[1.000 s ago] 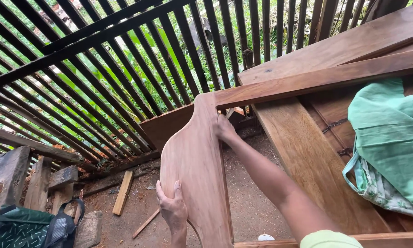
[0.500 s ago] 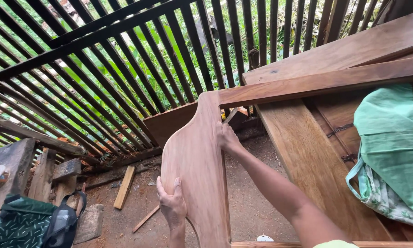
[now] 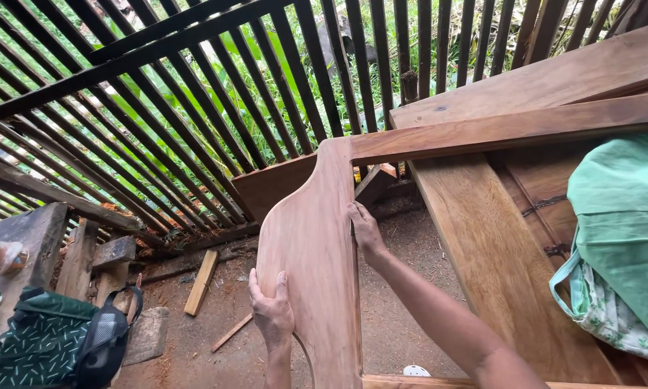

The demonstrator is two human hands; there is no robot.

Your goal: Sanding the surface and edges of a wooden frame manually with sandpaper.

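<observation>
We hold the curved wooden panel [image 3: 313, 252] upright, its top against the long beam [image 3: 511, 130] | left hand [image 3: 271, 311] fingers wrapped on its left edge | right hand [image 3: 366, 229] fingers pressing its right edge | green cloth [image 3: 623, 223] lies well apart at right

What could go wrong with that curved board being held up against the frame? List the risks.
1. The curved reddish-brown wooden board is held only by the left hand and right hand at its edges; it could tip or slip.
2. The right hand's fingers lie near the long horizontal wooden rail, so they might get pinched.
</observation>
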